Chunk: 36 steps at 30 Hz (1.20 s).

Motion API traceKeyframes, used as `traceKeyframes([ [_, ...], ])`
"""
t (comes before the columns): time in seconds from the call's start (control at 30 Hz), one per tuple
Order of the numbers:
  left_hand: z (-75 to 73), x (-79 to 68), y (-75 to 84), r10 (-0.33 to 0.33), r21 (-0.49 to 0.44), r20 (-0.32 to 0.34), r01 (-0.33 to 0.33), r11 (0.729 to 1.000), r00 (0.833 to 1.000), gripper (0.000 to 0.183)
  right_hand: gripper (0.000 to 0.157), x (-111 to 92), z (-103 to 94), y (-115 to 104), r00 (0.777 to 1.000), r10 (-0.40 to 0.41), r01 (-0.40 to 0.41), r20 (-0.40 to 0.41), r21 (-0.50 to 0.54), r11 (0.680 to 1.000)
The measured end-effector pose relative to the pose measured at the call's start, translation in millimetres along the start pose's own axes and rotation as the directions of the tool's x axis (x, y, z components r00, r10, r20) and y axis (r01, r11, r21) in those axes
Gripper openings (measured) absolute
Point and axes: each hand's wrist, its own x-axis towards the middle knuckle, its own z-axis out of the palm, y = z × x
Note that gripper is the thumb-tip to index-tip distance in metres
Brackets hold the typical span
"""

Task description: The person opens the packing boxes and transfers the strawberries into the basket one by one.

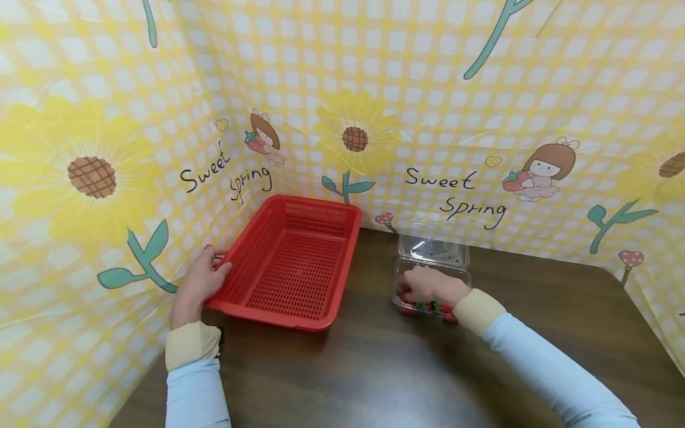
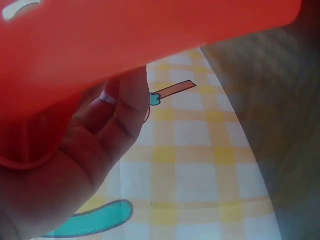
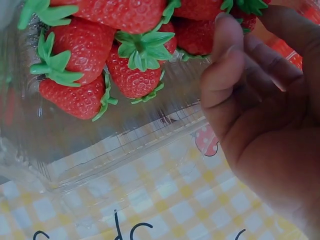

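Note:
My left hand (image 1: 202, 278) grips the left rim of a red plastic basket (image 1: 350, 261) with slotted floor and walls. In the left wrist view its fingers (image 2: 132, 97) curl under the rim. My right hand (image 1: 430, 284) reaches into a clear plastic box (image 1: 396, 291) holding several strawberries. Close up in the right wrist view, its curled fingers and thumb close around a strawberry (image 3: 248, 22) with green leaves, partly hidden by them. Other red strawberries (image 3: 137, 77) lie piled beside the fingers.
The box's clear lid (image 1: 433, 252) stands open behind it. Both containers rest on a dark wooden table (image 1: 369, 362). A yellow checked cloth (image 1: 455, 119) printed with sunflowers hangs at the back and left, close behind the basket and box.

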Motion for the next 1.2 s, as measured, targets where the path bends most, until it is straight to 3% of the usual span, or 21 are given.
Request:
traceKeyframes([
  [0.33, 9.8, -4.2, -3.1, 0.035, -0.016, -0.006, -0.035, 0.999, 0.999, 0.042, 0.019, -2, 3.8, 3, 0.999, -0.04, 0.039, -0.036, -0.045, 0.998],
  [0.53, 7.7, -8.9, -4.7, -0.045, 0.0, 0.095, 0.045, 0.999, 0.994, 0.053, 0.013, -7, -9.6, 5, 0.995, -0.05, 0.051, -0.082, 0.006, 0.999],
  [0.67, 6.6, -10.8, -5.1, -0.084, 0.046, 0.155, 0.078, 0.996, 0.984, 0.06, 0.013, -9, -28.3, 7, 0.992, -0.054, 0.055, -0.118, 0.006, 0.998],
  [0.83, 7.3, -9.1, -4.8, -0.063, 0.035, 0.167, 0.058, 0.998, 0.984, 0.055, 0.013, 0, -60.7, 1, 0.974, -0.088, 0.085, -0.211, -0.027, 0.996],
  [1.03, 5.6, -4.8, -5.1, -0.055, -0.027, 0.183, 0.061, 0.998, 0.982, 0.06, 0.013, 26, -106.9, -25, 0.946, -0.142, 0.142, -0.291, -0.019, 0.99],
  [1.2, 3.0, -3.4, -5.2, -0.062, -0.051, 0.185, 0.073, 0.996, 0.981, 0.061, 0.014, 47, -131.4, -51, 0.927, -0.184, 0.188, -0.327, -0.02, 0.982],
])
